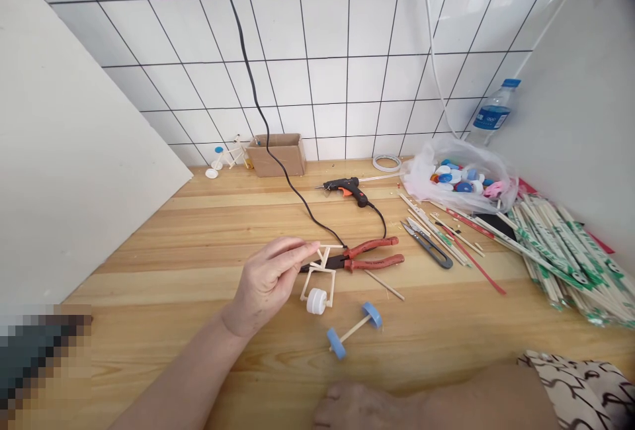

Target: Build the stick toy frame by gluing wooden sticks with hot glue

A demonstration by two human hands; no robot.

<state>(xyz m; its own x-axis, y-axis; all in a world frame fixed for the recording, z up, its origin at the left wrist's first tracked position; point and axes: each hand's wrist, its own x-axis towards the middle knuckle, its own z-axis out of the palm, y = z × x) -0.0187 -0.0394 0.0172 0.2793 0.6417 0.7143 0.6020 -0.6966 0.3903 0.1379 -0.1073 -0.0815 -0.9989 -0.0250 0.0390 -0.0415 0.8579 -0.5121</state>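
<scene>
Fingertips of our left hand (270, 281) pinch the top of a small stick frame (321, 264). Thumb and forefinger are closed on it and the other fingers curl loosely behind. The frame hangs from that pinch over the table (198, 231), with a white wheel (316, 301) fixed at its lower end, close to the wood; we cannot tell whether it touches.

Our right hand (347, 409) lies low at the near edge, blurred and cut off by the frame's border, so we cannot tell how its fingers stand or whether it holds anything.

Between the two hands an axle (354, 331) lies flat on the table, a stick with a blue cap at each end, apart from both hands and near the wheel.

Red pliers (370, 255) lie just behind the frame, their jaws pointing towards it. Farther back rest a glue gun (347, 187) with its black cord, scissors (429, 245), a bag (421, 175) of caps, packs of chopsticks (570, 258), a bottle (496, 109), a tape roll (387, 163) and a box (276, 155).
</scene>
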